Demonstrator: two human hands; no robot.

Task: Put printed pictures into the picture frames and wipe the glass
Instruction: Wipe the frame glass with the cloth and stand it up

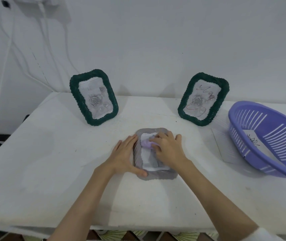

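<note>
Far left, white cables [17,49] down the wall. On the white table [52,171], a green frame [93,100] upright with a rose print. At centre, a grey frame [153,154] lying flat: left hand [126,155] flat-fingered against its left edge, thumb at the near corner; right hand [168,148] curled onto a lilac cloth [146,144] on the glass. Further right, a second green frame [203,99] upright, then a purple basket [270,138] holding a printed sheet [253,141].
</note>
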